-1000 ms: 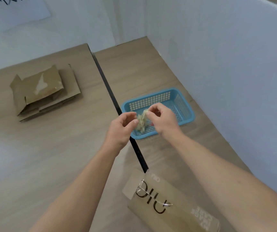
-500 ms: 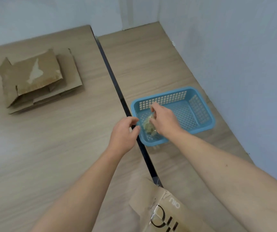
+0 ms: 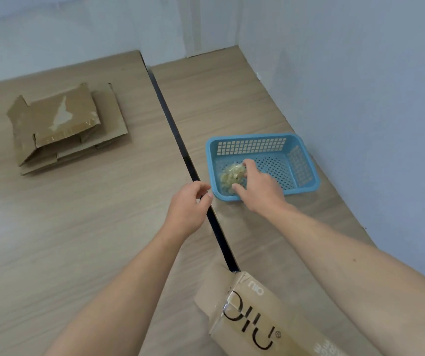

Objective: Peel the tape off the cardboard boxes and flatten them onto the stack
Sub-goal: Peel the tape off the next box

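Flattened cardboard stack (image 3: 65, 127): on table (image 3: 77, 240), well left of and beyond left hand (image 3: 188, 206). Left hand: fingers loosely curled, holding nothing. Tape wad (image 3: 228, 176): inside blue basket (image 3: 306, 187), grasped between right hand (image 3: 258, 187) thumb and fingers. Cardboard box (image 3: 255, 319): nearer than both hands, between forearms.

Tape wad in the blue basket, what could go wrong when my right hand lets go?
1. The tape wad looks sticky; it may cling to the right hand and lift back out of the blue basket.
2. The basket looks light, so a clinging wad could drag it toward the dark gap beside it.
3. The printed box lies under the right forearm; pulling back might nudge it.
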